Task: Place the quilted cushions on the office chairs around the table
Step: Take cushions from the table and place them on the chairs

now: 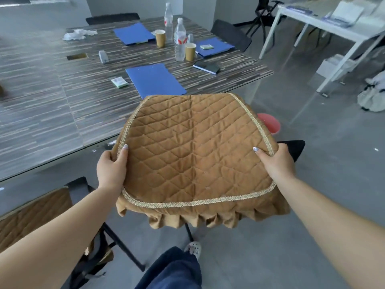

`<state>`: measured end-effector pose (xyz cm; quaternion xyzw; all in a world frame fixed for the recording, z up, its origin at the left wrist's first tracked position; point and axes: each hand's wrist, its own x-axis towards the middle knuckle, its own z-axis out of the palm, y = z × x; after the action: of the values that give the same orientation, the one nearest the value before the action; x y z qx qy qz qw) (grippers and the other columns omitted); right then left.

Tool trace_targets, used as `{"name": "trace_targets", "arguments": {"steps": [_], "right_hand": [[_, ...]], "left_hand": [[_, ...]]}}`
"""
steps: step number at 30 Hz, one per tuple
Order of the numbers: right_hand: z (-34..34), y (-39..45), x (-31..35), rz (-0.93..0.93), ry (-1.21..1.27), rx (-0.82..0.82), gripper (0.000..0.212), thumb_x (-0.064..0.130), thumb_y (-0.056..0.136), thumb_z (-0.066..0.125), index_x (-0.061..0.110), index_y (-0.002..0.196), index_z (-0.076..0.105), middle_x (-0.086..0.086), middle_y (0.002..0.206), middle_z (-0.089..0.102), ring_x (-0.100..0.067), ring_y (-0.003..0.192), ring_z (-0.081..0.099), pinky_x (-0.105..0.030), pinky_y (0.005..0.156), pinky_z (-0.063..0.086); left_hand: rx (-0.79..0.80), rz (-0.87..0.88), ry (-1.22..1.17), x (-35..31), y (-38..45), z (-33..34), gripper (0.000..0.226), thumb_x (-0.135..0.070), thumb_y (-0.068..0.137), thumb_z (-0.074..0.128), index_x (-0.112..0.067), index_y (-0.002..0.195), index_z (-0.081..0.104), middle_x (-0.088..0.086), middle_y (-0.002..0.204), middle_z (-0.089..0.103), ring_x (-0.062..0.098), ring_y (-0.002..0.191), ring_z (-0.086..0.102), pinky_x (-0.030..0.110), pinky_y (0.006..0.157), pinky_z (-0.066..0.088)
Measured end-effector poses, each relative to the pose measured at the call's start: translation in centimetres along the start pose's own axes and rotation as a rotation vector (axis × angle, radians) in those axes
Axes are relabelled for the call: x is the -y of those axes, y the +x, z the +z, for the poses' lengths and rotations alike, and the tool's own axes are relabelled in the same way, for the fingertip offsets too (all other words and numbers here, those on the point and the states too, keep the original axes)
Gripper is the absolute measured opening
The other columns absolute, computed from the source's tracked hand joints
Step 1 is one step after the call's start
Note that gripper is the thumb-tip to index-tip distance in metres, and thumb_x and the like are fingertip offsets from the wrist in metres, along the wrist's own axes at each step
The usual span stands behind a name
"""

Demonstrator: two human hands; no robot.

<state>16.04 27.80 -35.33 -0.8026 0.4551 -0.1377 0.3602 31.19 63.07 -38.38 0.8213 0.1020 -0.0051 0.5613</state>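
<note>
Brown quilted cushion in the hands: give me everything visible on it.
The quilted cushion is tan-brown fabric stitched in a diamond pattern with a centre seam, edged in pale braided trim, with a pleated skirt hanging along its near side. It is held roughly flat, tilted toward the camera, in front of the striped table's near edge. The left hand and right hand grip opposite side edges, thumbs on top. A dark chair shows partly behind it.

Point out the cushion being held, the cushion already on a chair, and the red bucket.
held cushion (193, 151), head view, quilted top
placed cushion (35, 213), head view, quilted surface
red bucket (270, 124), head view, rim
</note>
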Motion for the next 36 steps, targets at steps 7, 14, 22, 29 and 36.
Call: {"name": "trace_targets", "arguments": {"steps": [7, 14, 22, 29, 36], "right_hand": [[-2.3, 7.4, -0.2, 0.019, -0.019, -0.036, 0.047, 0.043, 0.08, 0.07, 0.008, 0.103, 0.049, 0.002, 0.079, 0.053, -0.029, 0.081, 0.055, -0.035, 0.068, 0.042], [-2.9, 15.2, -0.9, -0.029, -0.038, 0.027, 0.053, 0.043, 0.082, 0.069, 0.011, 0.119, 0.049, 0.001, 0.097, 0.056, -0.023, 0.086, 0.052, -0.031, 0.07, 0.035], [-3.7, 26.7, -2.6, -0.16, 0.0, 0.249, 0.051, 0.044, 0.078, 0.071, 0.01, 0.111, 0.052, -0.002, 0.096, 0.061, -0.03, 0.094, 0.061, -0.036, 0.074, 0.045], [-4.0, 32.3, -1.0, -0.31, -0.04, 0.395, 0.052, 0.043, 0.08, 0.07, 0.01, 0.115, 0.052, -0.003, 0.1, 0.06, -0.025, 0.088, 0.054, -0.032, 0.071, 0.038], [-0.4, 33.3, 1.6, -0.388, -0.053, 0.443, 0.044, 0.043, 0.081, 0.069, 0.015, 0.108, 0.048, -0.001, 0.093, 0.057, -0.028, 0.084, 0.056, -0.035, 0.069, 0.041]], "left_hand": [[0.038, -0.025, 0.005, -2.9, 2.7, 7.8, 0.044, -0.05, 0.088, 0.057, -0.006, 0.096, 0.058, 0.001, 0.084, 0.059, 0.017, 0.076, 0.055, 0.029, 0.063, 0.04], [-0.039, -0.049, 0.052, -4.8, 2.5, 13.3, 0.043, -0.048, 0.089, 0.056, -0.005, 0.089, 0.057, 0.001, 0.078, 0.056, 0.02, 0.075, 0.053, 0.032, 0.067, 0.037], [-0.292, -0.084, 0.079, -7.6, -2.8, 19.9, 0.043, -0.047, 0.089, 0.057, -0.004, 0.084, 0.055, 0.001, 0.074, 0.053, 0.022, 0.075, 0.051, 0.034, 0.068, 0.038], [-0.476, -0.174, 0.055, -9.4, -8.1, 23.0, 0.041, -0.047, 0.09, 0.056, -0.007, 0.081, 0.052, 0.0, 0.074, 0.053, 0.011, 0.065, 0.049, 0.026, 0.056, 0.037], [-0.549, -0.274, 0.044, -8.2, -7.9, 22.6, 0.043, -0.048, 0.09, 0.055, -0.005, 0.092, 0.058, 0.005, 0.083, 0.059, 0.02, 0.077, 0.055, 0.03, 0.06, 0.041]]}}
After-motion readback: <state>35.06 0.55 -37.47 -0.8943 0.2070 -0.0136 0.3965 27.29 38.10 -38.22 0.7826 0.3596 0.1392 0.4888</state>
